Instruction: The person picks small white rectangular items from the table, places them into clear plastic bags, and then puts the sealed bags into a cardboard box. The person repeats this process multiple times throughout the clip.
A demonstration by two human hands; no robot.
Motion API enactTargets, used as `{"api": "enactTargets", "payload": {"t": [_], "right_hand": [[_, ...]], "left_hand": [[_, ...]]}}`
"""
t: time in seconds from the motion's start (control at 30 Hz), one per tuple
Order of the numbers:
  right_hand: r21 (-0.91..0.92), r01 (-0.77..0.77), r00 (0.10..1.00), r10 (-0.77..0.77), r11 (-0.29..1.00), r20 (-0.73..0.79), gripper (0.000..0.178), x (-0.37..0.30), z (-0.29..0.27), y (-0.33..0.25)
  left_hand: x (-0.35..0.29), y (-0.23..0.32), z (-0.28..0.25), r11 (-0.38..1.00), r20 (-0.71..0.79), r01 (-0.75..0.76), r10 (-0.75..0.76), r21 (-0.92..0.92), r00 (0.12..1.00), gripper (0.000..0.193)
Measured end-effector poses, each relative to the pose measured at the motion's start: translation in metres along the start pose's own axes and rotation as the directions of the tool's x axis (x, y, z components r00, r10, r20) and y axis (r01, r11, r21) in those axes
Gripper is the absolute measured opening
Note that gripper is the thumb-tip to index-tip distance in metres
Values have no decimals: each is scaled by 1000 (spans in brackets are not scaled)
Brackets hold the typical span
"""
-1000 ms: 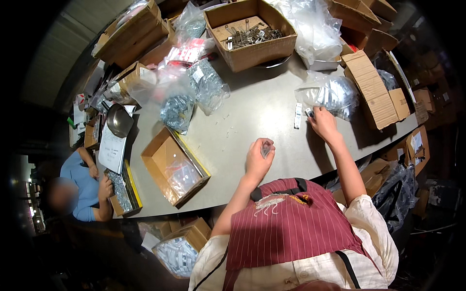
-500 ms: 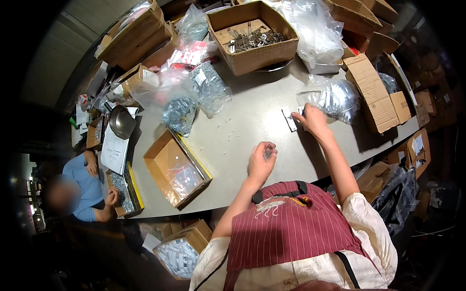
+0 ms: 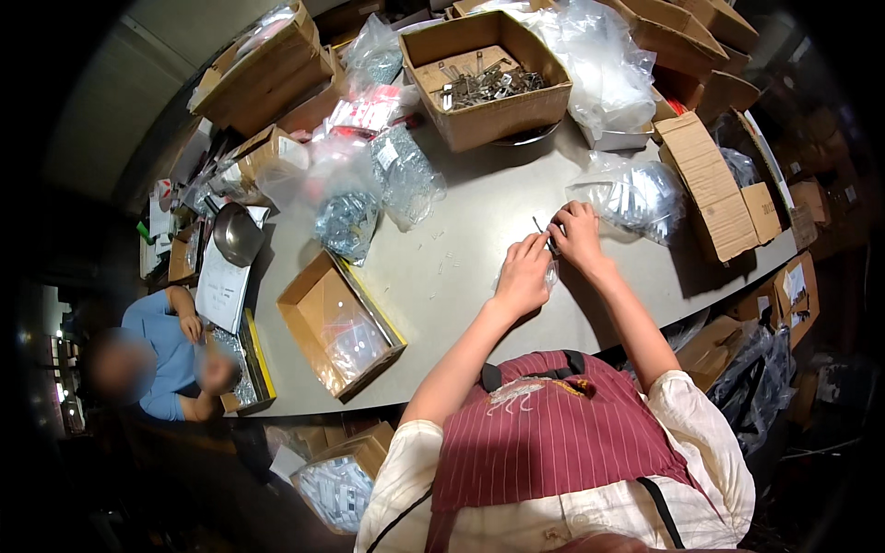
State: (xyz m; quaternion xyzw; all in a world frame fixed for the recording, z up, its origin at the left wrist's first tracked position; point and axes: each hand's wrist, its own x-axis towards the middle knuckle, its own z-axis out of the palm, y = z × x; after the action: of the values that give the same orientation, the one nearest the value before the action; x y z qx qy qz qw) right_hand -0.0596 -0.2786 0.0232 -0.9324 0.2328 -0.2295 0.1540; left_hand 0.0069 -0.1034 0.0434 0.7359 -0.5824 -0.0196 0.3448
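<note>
My two hands are close together over the grey table, fingers bent and almost touching. Clear plastic shows at the edge of my left hand (image 3: 524,276); it is a small clear plastic bag (image 3: 552,275), mostly hidden under the palm. My right hand (image 3: 577,238) curls its fingertips over a narrow metal strip (image 3: 538,224), whose dark thin end sticks out beyond the fingers. The rest of the strip is covered by both hands. Just past my right hand lies a clear bag of shiny metal parts (image 3: 639,195).
A carton of loose metal parts (image 3: 489,124) stands at the back. To the left are a shallow open box (image 3: 304,295) with small bags, and several filled plastic bags (image 3: 348,226). Tiny pale pieces (image 3: 449,265) are scattered mid-table. A co-worker (image 3: 161,341) sits at far left.
My left hand has moved forward and right with the clear plastic bag, turning palm down to meet my right hand. My right hand has shifted slightly left, its fingers now curled over the strip.
</note>
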Motion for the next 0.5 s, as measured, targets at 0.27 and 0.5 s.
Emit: {"api": "enactTargets", "payload": {"t": [0.27, 0.5], "right_hand": [[129, 112, 992, -119, 985, 46, 20, -11, -28, 0], [-137, -26, 695, 116, 990, 710, 43, -41, -112, 9]], "left_hand": [[1, -5, 5, 988, 108, -17, 0, 155, 994, 33], [-4, -9, 15, 997, 1, 28, -28, 68, 1000, 28]]}}
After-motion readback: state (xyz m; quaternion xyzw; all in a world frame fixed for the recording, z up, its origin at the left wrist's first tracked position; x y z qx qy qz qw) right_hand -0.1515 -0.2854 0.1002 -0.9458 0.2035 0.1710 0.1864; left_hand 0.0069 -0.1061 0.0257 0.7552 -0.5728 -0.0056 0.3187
